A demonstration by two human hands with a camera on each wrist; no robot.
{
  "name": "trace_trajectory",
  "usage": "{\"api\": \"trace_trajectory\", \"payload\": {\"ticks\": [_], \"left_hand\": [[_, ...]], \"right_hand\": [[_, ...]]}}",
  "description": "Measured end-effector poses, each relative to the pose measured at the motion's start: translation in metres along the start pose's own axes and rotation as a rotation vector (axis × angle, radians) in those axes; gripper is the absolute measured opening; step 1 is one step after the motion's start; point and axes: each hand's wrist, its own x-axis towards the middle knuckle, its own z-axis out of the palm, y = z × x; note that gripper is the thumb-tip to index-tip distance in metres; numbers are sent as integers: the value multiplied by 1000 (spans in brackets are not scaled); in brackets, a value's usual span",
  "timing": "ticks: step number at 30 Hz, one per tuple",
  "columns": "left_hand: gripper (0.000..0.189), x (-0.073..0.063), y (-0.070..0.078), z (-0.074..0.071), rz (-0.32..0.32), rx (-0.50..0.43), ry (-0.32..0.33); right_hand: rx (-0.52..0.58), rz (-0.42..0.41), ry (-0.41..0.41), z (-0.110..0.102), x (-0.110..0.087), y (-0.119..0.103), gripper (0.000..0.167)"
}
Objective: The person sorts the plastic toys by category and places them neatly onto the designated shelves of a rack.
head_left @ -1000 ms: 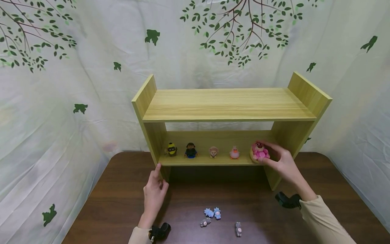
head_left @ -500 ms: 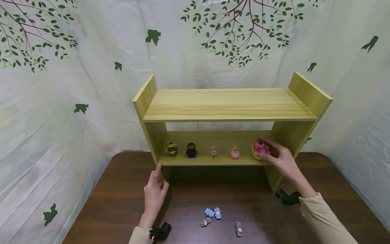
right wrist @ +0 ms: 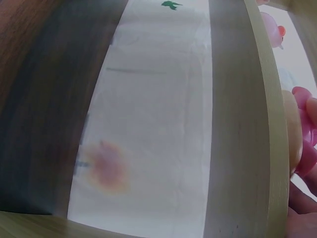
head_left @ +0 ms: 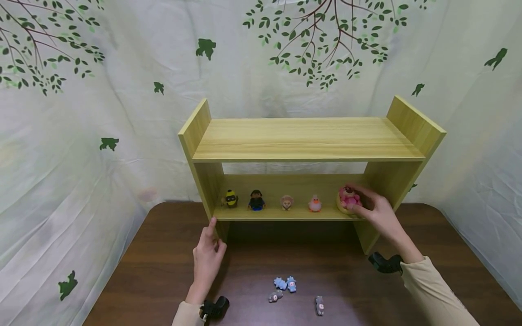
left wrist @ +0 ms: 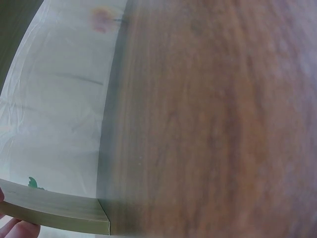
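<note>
Inside the pale wooden shelf (head_left: 308, 136), an upright pink bear figure (head_left: 349, 198) sits just left of the right hand (head_left: 381, 216) gripping it, while the left hand (head_left: 206, 256) holds the shelf's left side.

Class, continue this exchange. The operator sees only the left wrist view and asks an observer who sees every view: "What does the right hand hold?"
Observer: The right hand grips a pink figure.
Operator: Is anything else on the shelf?
Observer: Yes, four smaller figures are in a row on its lower board.
Operator: And in front of the shelf?
Observer: Two blue figures and two grey ones are on the table.
</note>
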Motion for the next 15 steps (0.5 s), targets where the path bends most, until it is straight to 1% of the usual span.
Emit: {"api": "trace_trajectory", "payload": {"ticks": [4,9,15], "left_hand": [[98,0,0,-1,0,11,1],[98,0,1,-1,2,15,2],[97,1,1,0,8,11,9]], "right_hand": [[10,-12,-11,0,0,1,48],[-6,-10,-19,0,0,1,49],[-20,-29,-4,-1,-2,-1,49]]}}
